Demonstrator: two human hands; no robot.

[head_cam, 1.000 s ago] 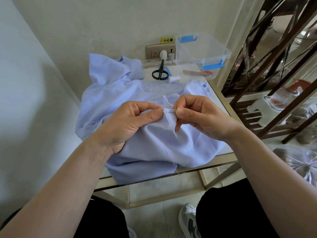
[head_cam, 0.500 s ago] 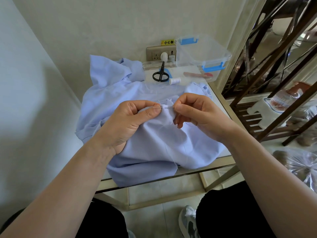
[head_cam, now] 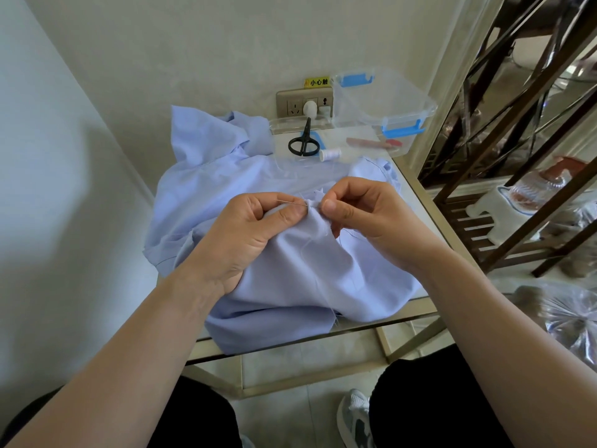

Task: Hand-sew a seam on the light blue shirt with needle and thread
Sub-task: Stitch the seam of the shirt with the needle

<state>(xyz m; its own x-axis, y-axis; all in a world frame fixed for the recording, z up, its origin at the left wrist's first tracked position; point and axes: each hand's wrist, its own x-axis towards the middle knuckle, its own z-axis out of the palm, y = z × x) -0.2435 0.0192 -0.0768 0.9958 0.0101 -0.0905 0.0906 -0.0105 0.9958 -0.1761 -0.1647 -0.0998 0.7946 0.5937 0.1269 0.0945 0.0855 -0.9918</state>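
Head-worn wide-angle camera is looking forward and down, sitting close above the grip where left hand and right hand are pinching the shirt, wall lying beyond it

Pale textured wall, socket, glass-topped table, dark lattice rack right

the needle shows only its left part; its other end is hidden in a fold of the light blue shirt, between the left hand and the right hand. the fingertips of both hands are hidden behind the thumbs and this fold. the table is mostly covered by the shirt. below the shirt, a shoe is cut by the bottom edge.
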